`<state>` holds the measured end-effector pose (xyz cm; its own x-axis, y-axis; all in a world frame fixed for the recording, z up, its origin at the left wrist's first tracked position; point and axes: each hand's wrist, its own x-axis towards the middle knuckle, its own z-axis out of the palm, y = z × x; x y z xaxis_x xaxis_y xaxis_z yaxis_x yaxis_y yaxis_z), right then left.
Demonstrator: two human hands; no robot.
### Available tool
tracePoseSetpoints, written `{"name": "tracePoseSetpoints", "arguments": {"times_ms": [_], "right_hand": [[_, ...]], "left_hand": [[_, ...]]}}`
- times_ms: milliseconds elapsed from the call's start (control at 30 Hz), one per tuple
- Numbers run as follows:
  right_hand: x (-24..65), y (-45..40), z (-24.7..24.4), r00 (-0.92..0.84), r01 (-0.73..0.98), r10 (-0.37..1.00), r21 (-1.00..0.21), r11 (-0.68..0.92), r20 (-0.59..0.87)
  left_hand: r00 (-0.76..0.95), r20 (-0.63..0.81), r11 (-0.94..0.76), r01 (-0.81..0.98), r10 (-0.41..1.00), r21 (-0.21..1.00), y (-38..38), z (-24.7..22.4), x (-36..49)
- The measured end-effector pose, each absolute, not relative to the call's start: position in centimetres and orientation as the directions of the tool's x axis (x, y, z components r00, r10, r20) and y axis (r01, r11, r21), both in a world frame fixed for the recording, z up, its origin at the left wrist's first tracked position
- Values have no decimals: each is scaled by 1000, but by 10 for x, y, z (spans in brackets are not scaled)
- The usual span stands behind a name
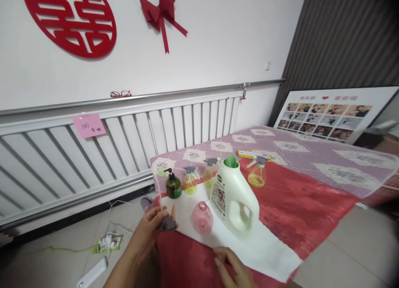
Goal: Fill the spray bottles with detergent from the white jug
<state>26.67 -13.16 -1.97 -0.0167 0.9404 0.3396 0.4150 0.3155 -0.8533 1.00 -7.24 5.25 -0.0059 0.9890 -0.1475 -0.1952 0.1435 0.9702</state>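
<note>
My left hand (153,222) pinches a grey spray head (168,223) with a pinkish trigger, over the left edge of a white sheet (274,254). My right hand (233,268) is at the sheet's near edge, loosely curled, with nothing visible in its fingers. Between and beyond both hands stands a pink transparent bottle (202,221) with an uncovered neck. Just right of it is a large off-white jug (238,196) with a handle, and a green cup-like piece (231,161) sits in its mouth. Part of the spray head is hidden by my left fingers.
Behind stand a dark green pump bottle (173,185) and spray bottles with yellowish liquid (190,184), (209,173), (257,176). A yellow-and-white box (254,155) lies farther back. Red cloth (293,196) covers part of the table. Cables and a white power strip (92,273) lie on the floor.
</note>
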Motion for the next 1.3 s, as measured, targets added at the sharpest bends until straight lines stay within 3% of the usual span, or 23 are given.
{"name": "tracePoseSetpoints", "arguments": {"times_ms": [67, 133, 267, 400, 533, 700, 800, 1067, 1300], "right_hand": [[262, -125, -3, -20, 419, 930, -841, 342, 368], [258, -121, 11, -31, 404, 921, -838, 367, 388], [257, -115, 22, 14, 354, 912, -855, 380, 410], [260, -116, 15, 41, 262, 954, -925, 277, 297], [251, -125, 3, -3, 126, 978, -970, 205, 207], [231, -134, -4, 162, -110, 986, -992, 55, 37], [224, -137, -2, 264, -167, 965, -985, 42, -4], [238, -146, 13, 378, -133, 926, -990, 40, -13], [255, -133, 35, 342, 103, 918, -979, 174, 199]], "left_hand": [[59, -244, 239, -515, 968, 823, -85, 56, 25], [101, -269, 269, -642, 958, 718, -94, 55, 40], [206, -201, 285, -786, 958, 549, -106, 49, 64], [315, -183, 364, -823, 931, 437, -115, 51, 82], [289, -143, 323, -848, 946, 419, -119, 55, 102], [227, -128, 260, -849, 966, 460, -121, 51, 129], [232, -123, 263, -849, 965, 459, -125, 45, 143], [370, -21, 343, -838, 929, 425, -133, 50, 159], [526, 50, 462, -784, 849, 414, -128, 77, 155]]}}
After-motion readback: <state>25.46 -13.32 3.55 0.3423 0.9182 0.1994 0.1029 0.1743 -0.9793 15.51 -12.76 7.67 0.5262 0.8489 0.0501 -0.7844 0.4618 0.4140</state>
